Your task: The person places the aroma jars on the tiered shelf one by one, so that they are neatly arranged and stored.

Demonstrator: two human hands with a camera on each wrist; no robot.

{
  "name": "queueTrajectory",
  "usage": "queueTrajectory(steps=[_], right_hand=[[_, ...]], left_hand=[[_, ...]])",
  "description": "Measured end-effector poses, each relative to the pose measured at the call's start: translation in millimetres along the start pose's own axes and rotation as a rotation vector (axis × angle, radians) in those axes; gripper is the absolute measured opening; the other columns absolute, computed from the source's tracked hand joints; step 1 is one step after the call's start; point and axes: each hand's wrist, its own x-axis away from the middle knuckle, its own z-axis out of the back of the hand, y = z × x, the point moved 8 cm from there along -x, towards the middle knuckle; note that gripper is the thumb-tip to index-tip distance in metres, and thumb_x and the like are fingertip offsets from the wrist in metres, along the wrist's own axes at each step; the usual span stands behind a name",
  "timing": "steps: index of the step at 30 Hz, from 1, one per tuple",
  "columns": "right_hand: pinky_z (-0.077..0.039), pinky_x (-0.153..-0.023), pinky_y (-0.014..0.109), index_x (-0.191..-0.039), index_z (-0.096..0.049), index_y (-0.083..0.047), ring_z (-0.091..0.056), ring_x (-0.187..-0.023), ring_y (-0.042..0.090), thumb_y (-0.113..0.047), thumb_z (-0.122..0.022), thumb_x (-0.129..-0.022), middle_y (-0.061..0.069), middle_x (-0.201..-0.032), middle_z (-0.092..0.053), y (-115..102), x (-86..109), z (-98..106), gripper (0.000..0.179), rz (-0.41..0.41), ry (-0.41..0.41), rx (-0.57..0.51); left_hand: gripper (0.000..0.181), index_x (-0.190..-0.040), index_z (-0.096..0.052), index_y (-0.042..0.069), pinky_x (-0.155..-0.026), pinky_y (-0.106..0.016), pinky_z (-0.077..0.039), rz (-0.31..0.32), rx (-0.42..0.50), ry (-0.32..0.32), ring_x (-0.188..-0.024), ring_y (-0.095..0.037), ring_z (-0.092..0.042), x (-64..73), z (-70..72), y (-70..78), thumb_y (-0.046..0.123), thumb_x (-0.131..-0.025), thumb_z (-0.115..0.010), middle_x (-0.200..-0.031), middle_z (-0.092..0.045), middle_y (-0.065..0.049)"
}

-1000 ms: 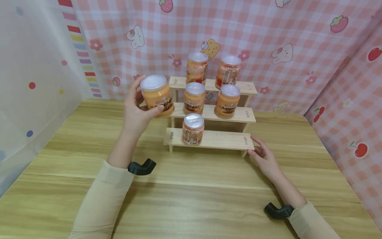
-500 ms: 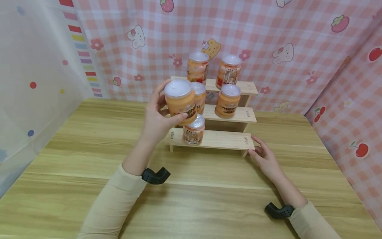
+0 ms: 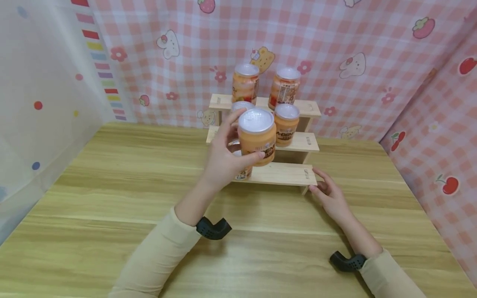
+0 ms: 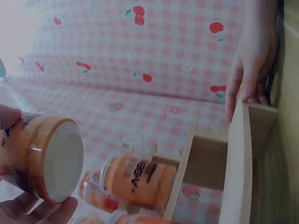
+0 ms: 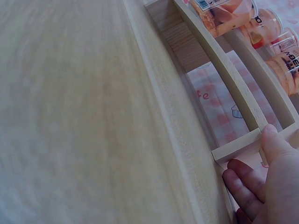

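Note:
My left hand [image 3: 222, 163] holds an orange-labelled jar [image 3: 257, 140] with a silvery lid, thumb across its front. The jar is raised in front of a three-tier wooden stand [image 3: 285, 173], above its lowest board. In the left wrist view a round pale end of this jar [image 4: 64, 161] faces the stand. My right hand [image 3: 329, 198] grips the right end of the lowest board; in the right wrist view the thumb [image 5: 273, 140] lies on the wood, with fingers beneath. A jar on the lowest board [image 3: 244, 174] is mostly hidden behind my left hand and the held jar.
On the top tier stand a left jar [image 3: 246, 85] and a right jar [image 3: 285, 89]. The middle tier carries a right jar [image 3: 287, 126] and another whose lid [image 3: 242, 106] shows behind the held one. A checked cloth [image 3: 316, 37] hangs behind the wooden table [image 3: 268, 248].
My left hand has carried its jar rightward from the stand's left side to in front of its middle, also slightly lower. The right hand stays on the lowest board's end.

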Motion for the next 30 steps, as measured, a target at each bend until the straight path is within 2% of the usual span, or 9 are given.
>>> queueTrajectory(steps=[2,5,7,11,13,16,19,26,30], right_hand=[[-0.040,-0.049,0.021,-0.149,-0.033,-0.010,-0.057,-0.082,0.009,-0.012,-0.056,-0.097,0.028,-0.114,-0.061,-0.3,0.0,-0.2,0.057,-0.007,-0.001,0.001],[-0.040,-0.048,0.020,-0.149,-0.033,-0.011,-0.057,-0.081,0.009,-0.013,-0.057,-0.097,0.027,-0.114,-0.061,-0.7,0.2,-0.3,0.057,-0.013,0.002,-0.002],[-0.042,-0.052,0.019,-0.149,-0.033,-0.010,-0.058,-0.085,0.008,-0.012,-0.057,-0.097,0.027,-0.114,-0.061,-0.9,0.2,-0.5,0.057,-0.010,0.004,0.000],[-0.041,-0.049,0.021,-0.148,-0.034,-0.011,-0.058,-0.087,0.007,-0.014,-0.057,-0.097,0.027,-0.113,-0.061,0.9,0.0,0.2,0.056,-0.013,0.011,0.013],[-0.042,-0.051,0.020,-0.148,-0.034,-0.011,-0.058,-0.088,0.007,-0.015,-0.056,-0.098,0.027,-0.113,-0.061,2.2,-0.2,0.5,0.055,-0.014,0.014,0.018],[-0.045,-0.062,0.018,-0.148,-0.034,-0.010,-0.058,-0.093,0.003,-0.015,-0.056,-0.098,0.028,-0.114,-0.061,2.7,-0.8,0.5,0.055,-0.007,0.014,0.016],[-0.045,-0.066,0.017,-0.148,-0.034,-0.009,-0.058,-0.094,0.001,-0.014,-0.056,-0.098,0.029,-0.114,-0.060,2.1,-1.4,0.6,0.055,0.001,0.015,0.006],[-0.041,-0.050,0.021,-0.148,-0.034,-0.009,-0.058,-0.089,0.005,-0.013,-0.056,-0.098,0.028,-0.114,-0.060,2.1,-1.4,0.5,0.055,-0.008,0.012,0.002],[-0.045,-0.059,0.018,-0.149,-0.034,-0.010,-0.058,-0.092,0.004,-0.014,-0.056,-0.098,0.028,-0.114,-0.060,2.4,-0.8,0.3,0.055,-0.013,0.008,0.004]], left_hand=[[0.083,-0.144,-0.040,0.018,-0.085,-0.039,-0.052,0.030,0.011,-0.006,-0.105,-0.024,-0.055,1.1,-7.5,-2.0,0.004,-0.073,-0.081,-0.123,-0.054,-0.009],[0.083,-0.144,-0.040,0.018,-0.084,-0.037,-0.052,0.049,0.020,-0.007,-0.105,-0.023,-0.055,2.4,-17.9,-4.9,0.004,-0.074,-0.081,-0.122,-0.054,-0.008],[0.083,-0.144,-0.039,0.017,-0.083,-0.037,-0.053,0.046,0.019,-0.007,-0.105,-0.023,-0.055,2.9,-24.1,-6.3,0.004,-0.074,-0.082,-0.122,-0.053,-0.008],[0.085,-0.144,-0.039,0.017,-0.079,-0.037,-0.054,0.030,0.010,-0.010,-0.102,-0.022,-0.056,2.5,-35.5,-9.8,0.005,-0.073,-0.083,-0.119,-0.055,-0.009],[0.085,-0.144,-0.038,0.019,-0.079,-0.038,-0.054,0.026,0.007,-0.020,-0.102,-0.022,-0.056,2.5,-41.1,-11.9,0.006,-0.073,-0.083,-0.119,-0.055,-0.008],[0.085,-0.145,-0.038,0.021,-0.078,-0.036,-0.054,0.029,-0.024,-0.029,-0.102,-0.019,-0.057,3.3,-48.4,-17.5,0.009,-0.074,-0.084,-0.118,-0.055,-0.005],[0.085,-0.144,-0.039,0.020,-0.077,-0.032,-0.053,0.043,-0.073,-0.030,-0.099,-0.016,-0.058,3.9,-54.1,-25.1,0.012,-0.074,-0.084,-0.116,-0.056,-0.003],[0.084,-0.143,-0.040,0.019,-0.081,-0.030,-0.051,0.075,-0.086,-0.026,-0.095,-0.015,-0.062,5.1,-62.5,-41.7,0.009,-0.072,-0.085,-0.112,-0.059,-0.004],[0.085,-0.144,-0.039,0.019,-0.083,-0.029,-0.051,0.093,-0.115,-0.030,-0.098,-0.016,-0.061,6.5,-65.4,-49.7,0.011,-0.072,-0.085,-0.120,-0.057,-0.006]])
